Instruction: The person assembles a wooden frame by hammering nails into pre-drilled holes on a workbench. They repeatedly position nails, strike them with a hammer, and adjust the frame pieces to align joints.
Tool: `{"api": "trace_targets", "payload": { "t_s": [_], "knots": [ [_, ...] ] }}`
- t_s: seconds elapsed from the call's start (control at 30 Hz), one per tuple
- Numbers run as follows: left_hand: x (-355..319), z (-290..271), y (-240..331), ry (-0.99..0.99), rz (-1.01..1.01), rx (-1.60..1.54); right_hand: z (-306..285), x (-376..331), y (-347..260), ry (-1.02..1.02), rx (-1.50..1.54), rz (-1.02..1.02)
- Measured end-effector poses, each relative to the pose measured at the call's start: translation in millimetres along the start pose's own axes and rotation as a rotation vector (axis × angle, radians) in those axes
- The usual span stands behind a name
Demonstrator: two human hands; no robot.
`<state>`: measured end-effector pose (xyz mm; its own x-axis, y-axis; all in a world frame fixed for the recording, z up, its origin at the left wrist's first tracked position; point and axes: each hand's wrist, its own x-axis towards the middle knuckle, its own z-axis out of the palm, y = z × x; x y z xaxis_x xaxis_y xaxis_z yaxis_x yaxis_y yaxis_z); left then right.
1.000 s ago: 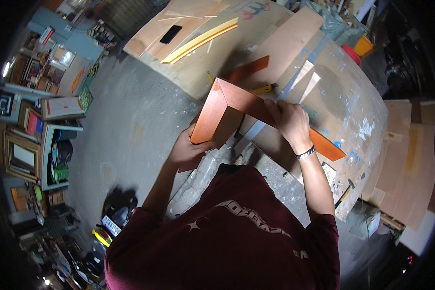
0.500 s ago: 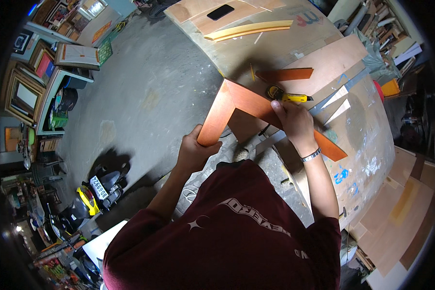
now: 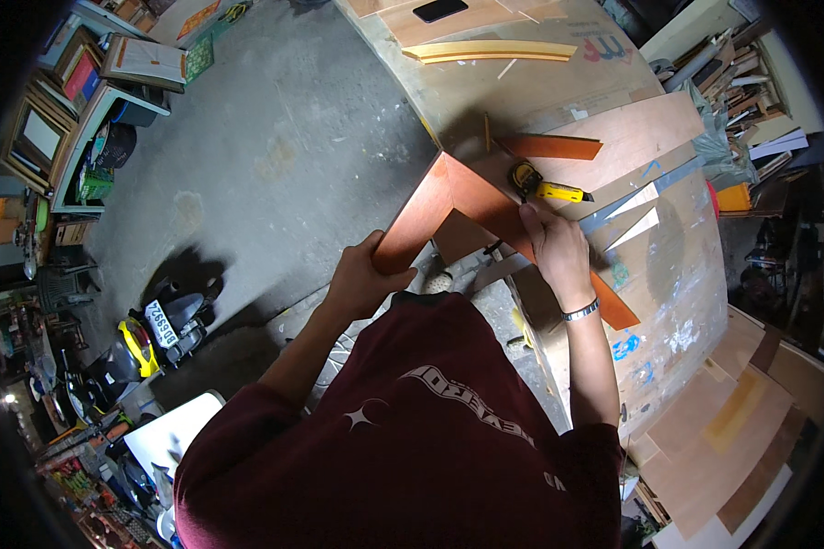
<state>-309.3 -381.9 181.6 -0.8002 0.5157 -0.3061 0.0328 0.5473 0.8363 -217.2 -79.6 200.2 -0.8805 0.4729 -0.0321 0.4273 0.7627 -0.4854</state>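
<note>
Both my hands hold a reddish-brown wooden frame corner (image 3: 482, 199), two flat boards meeting in a mitred point that faces away from me. My left hand (image 3: 362, 282) grips the end of the shorter-looking left board, thumb across it. Partway along the right board, my right hand (image 3: 560, 256) is wrapped round it with the thumb on top; the board's far end shows beyond my wrist, over the workbench (image 3: 677, 274). Just past my right thumb lie a black-and-yellow tape measure (image 3: 524, 177) and a yellow utility knife (image 3: 563, 191).
A loose reddish-brown wood strip (image 3: 554, 146) and a thin pencil-like stick (image 3: 487, 133) lie beyond the corner. Farther up the bench are a pale curved moulding (image 3: 490, 51) and a phone (image 3: 440, 10). A motorcycle (image 3: 160, 334) stands at left on the concrete floor (image 3: 275, 137).
My view has shifted a little. The frame corner is tilted slightly differently, its right board angling more steeply down toward me. Both hands keep their grip.
</note>
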Motion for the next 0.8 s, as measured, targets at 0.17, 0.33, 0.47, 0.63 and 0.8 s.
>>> {"api": "trace_targets", "payload": {
  "t_s": [0.17, 0.33, 0.47, 0.63, 0.8],
  "knots": [
    [8.3, -0.5, 16.4, -0.099, -0.041, 0.057, -4.0, -12.1, 7.1, 0.009, 0.004, 0.086],
    [25.1, 7.7, 29.8, -0.250, 0.051, 0.112, -14.3, -52.1, 25.9, 0.001, -0.037, 0.313],
    [32.0, 18.5, 46.8, -0.348, 0.099, 0.173, -21.9, -92.6, 30.7, 0.111, -0.033, 0.382],
    [42.6, 36.7, 74.2, -0.517, 0.110, 0.288, -37.3, -134.7, 36.7, 0.070, -0.095, 0.619],
    [45.7, 52.1, 94.0, -0.616, 0.193, 0.365, -36.3, -170.6, 35.4, 0.344, 0.027, 0.561]
  ]
}}
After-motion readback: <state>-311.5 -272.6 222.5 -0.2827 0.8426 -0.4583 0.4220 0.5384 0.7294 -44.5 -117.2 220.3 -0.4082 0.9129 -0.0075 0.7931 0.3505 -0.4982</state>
